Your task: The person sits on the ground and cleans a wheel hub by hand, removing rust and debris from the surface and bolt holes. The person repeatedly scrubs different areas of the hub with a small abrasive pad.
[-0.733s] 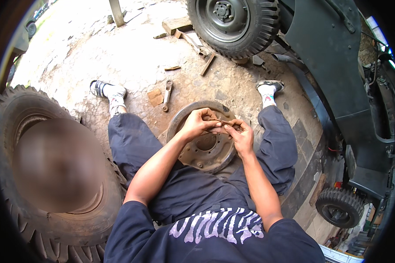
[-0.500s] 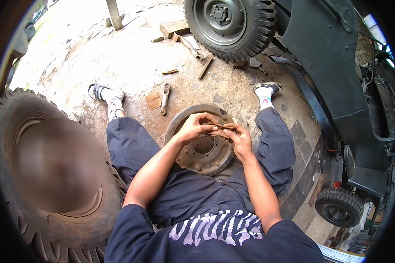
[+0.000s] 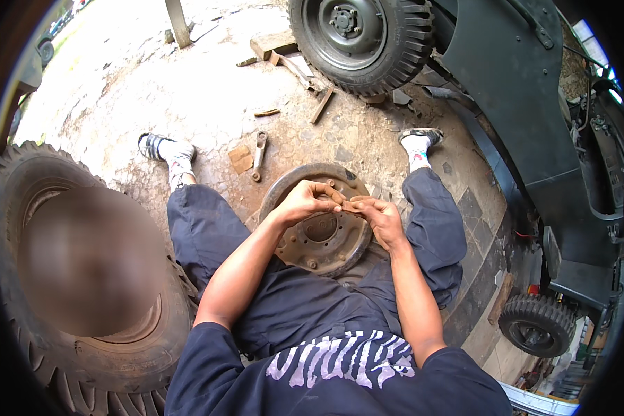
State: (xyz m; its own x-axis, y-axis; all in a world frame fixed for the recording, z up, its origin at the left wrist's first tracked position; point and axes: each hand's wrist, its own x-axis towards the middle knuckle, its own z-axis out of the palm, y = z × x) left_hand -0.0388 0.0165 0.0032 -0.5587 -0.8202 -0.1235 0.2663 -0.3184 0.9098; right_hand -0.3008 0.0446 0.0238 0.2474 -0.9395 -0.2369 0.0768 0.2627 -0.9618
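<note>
Between my legs lies a round, rusty metal drum plate with a hole in its centre and bolts around it. Just above it, my left hand and my right hand meet, fingertips close together. Both pinch a small brown folded strip, mostly covered by the fingers; its material is hard to make out. Beyond the plate, a metal rod with ringed ends lies on the ground beside a brown flat piece.
A large tyre lies at my left, partly blurred over. To the right stands a dark green vehicle with a front wheel and a smaller wheel. Wood scraps and a post are ahead.
The brown strip, which showed longer and wider between my hands before, now shows only as a small piece between the fingertips. My fingers have shifted around it; the drum plate stays put.
</note>
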